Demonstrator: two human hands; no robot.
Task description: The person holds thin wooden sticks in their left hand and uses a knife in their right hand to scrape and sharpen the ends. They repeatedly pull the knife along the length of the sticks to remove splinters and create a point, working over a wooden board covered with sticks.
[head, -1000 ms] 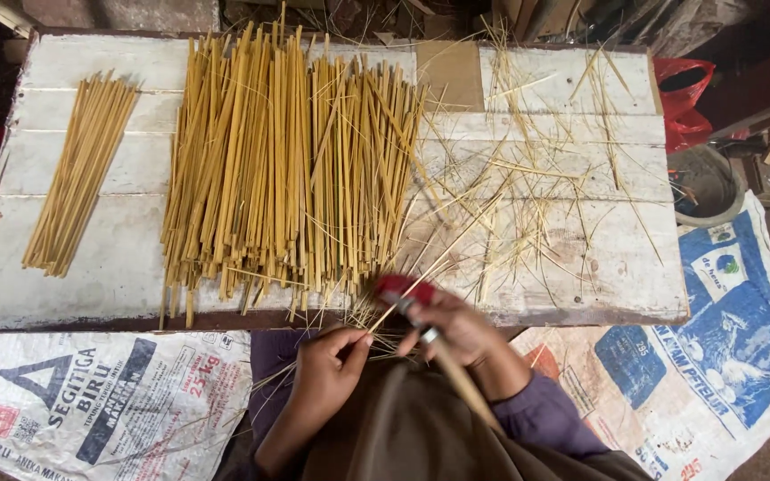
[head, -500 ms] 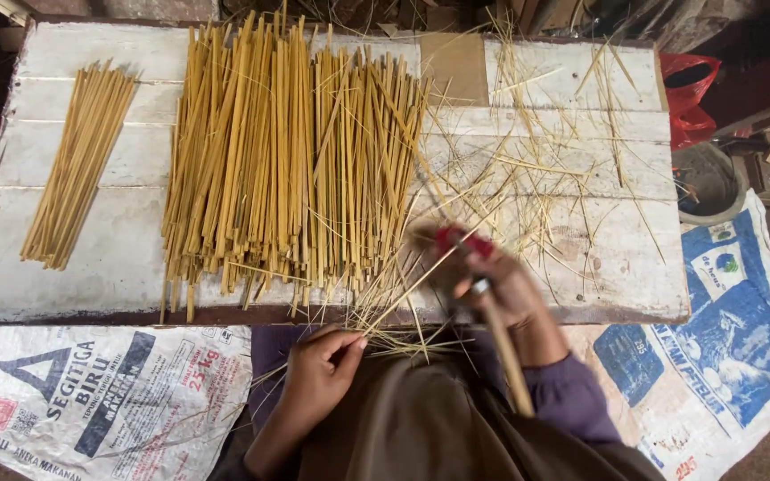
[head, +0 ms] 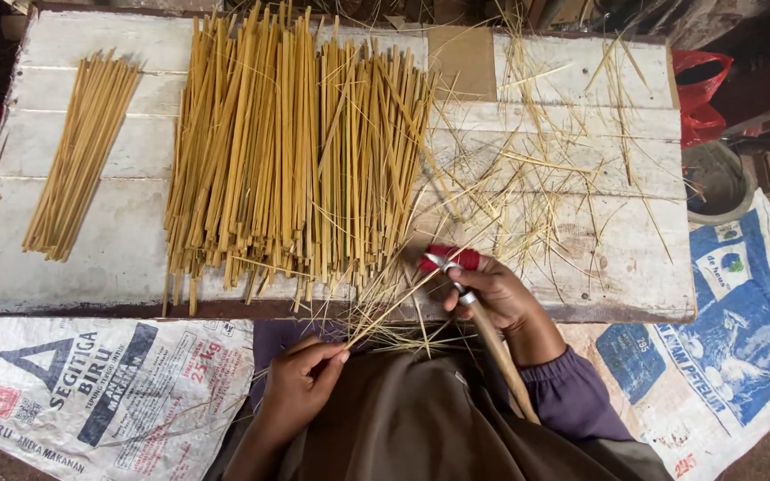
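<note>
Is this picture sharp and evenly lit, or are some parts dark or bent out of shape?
Head view: soft, even daylight on the white board, no glare, only faint shadows under the big bamboo strip pile; the top corners fall into dark shade. The strips, the right hand and the left hand look sharp. The board's edges bow slightly, a wide-lens bend.

White plank table (head: 100, 267) carries a small bundle of bamboo sticks (head: 82, 151) near its left edge, a large pile of bamboo strips (head: 287, 160) at centre, loose thin shavings (head: 536, 178) scattered toward the right edge.
</note>
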